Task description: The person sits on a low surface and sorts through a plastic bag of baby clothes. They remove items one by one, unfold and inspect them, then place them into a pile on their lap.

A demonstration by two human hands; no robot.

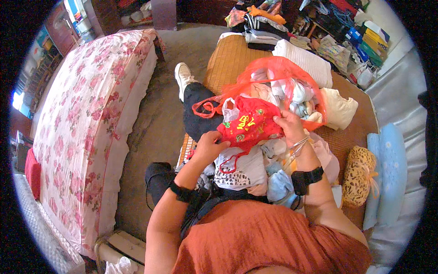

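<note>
Between my two hands is spread a small red cloth garment [255, 125] with a yellow print and a thin red tie hanging down. My left hand [213, 145] pinches its left edge. At its upper right edge, my right hand [290, 125] grips the cloth between thumb and fingers. Just behind it lies an open, see-through red plastic bag [255, 68] holding white, pink and pale blue clothes [296, 91]. Below the garment, in front of my body, sits a loose pile with a white spotted cloth [242, 176] and a light blue cloth [281, 185].
I sit on a bed with a woven mat [223, 57]. Around it are a rolled white quilt [303, 61], a cream cushion [338, 109], a leopard-print bundle [359, 178], a blue pillow [391, 173] and stacked clothes [264, 27]. A flower-covered piece of furniture [91, 114] stands left, across the floor.
</note>
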